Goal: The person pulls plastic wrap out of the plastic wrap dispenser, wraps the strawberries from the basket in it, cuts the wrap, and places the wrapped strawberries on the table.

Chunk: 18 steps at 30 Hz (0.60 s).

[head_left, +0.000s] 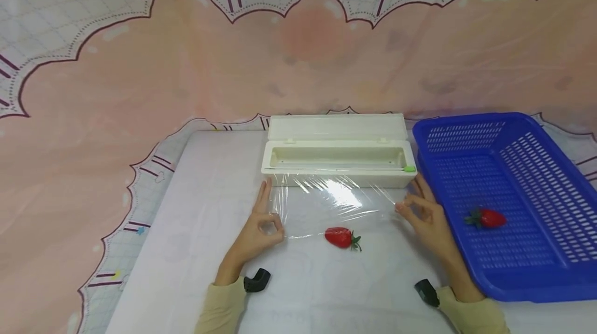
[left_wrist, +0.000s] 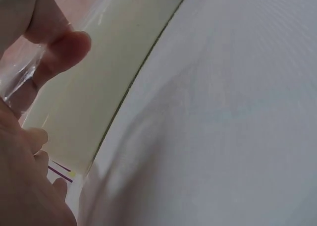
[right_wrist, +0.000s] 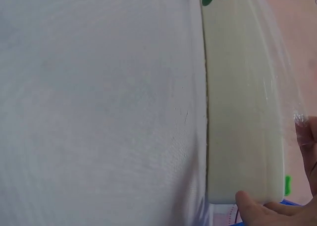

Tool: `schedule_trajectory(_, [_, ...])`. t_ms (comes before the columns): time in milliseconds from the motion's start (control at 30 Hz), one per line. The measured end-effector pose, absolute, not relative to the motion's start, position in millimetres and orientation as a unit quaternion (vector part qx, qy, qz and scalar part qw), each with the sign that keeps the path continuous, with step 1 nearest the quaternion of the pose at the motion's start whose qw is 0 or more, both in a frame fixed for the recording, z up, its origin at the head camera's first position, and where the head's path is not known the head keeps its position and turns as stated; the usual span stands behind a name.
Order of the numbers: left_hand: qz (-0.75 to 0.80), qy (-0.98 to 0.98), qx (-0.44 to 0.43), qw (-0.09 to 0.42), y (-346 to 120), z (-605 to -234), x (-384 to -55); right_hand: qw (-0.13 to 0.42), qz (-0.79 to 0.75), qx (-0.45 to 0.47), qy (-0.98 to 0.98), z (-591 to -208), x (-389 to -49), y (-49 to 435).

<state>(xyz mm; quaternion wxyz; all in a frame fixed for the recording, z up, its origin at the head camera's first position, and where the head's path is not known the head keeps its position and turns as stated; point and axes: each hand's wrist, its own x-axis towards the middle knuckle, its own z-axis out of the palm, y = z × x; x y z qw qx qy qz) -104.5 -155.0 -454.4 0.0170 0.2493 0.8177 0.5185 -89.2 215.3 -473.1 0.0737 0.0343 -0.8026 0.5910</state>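
Observation:
A clear sheet of plastic wrap stretches from the front of a white wrap dispenser box, whose lid stands raised. My left hand pinches the sheet's left corner between thumb and index finger. At the opposite corner my right hand pinches the film, with its other fingers near the box's right end. In the right wrist view a finger of the right hand touches the box's end. A red strawberry with green leaves lies on the table just in front of the film's near edge.
A blue plastic basket stands at the right, close to my right forearm, with another strawberry in it. A small green slider sits on the box's right front. The white table meets a patterned cloth behind.

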Motion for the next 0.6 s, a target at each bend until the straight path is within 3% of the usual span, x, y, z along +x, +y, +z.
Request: schedule_trajectory(600, [0.501, 0.827, 0.256, 0.017, -155.2, -453.0, -104.1, 0.039, 0.608, 0.033, -0.792, -468.9, -85.9, 216.7])
